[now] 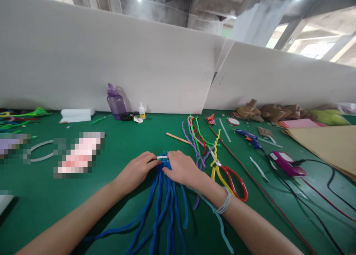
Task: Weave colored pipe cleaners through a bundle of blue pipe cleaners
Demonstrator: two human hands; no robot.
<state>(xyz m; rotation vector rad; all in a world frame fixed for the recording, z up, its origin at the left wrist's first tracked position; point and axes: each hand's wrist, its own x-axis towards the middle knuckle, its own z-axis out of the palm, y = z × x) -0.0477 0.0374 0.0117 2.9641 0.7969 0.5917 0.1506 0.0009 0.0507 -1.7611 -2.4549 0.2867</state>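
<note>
Both hands meet at a narrow white strip (pixel 161 157) from which several long blue fuzzy stems (pixel 159 203), like pipe cleaners, fan out toward me over the green table. My left hand (pixel 141 167) pinches the strip's left end between thumb and fingers. At its right end, my right hand (pixel 182 168) is closed over the strip and the tops of the stems, hiding that part. Small green dots show just below the strip. A light-blue stem (pixel 221 227) trails out beneath my right wrist. Close to that forearm lie scissors (pixel 236 184) with red and yellow handles.
Loose coloured fuzzy stems (pixel 194 140) and a wooden stick (pixel 178 137) lie beyond my right hand. A blue glue gun (pixel 250 137), a purple box (pixel 286 163) and cables are at the right. A purple bottle (pixel 116 104) and a small glue bottle (pixel 142 111) stand near the white partition (pixel 111 54).
</note>
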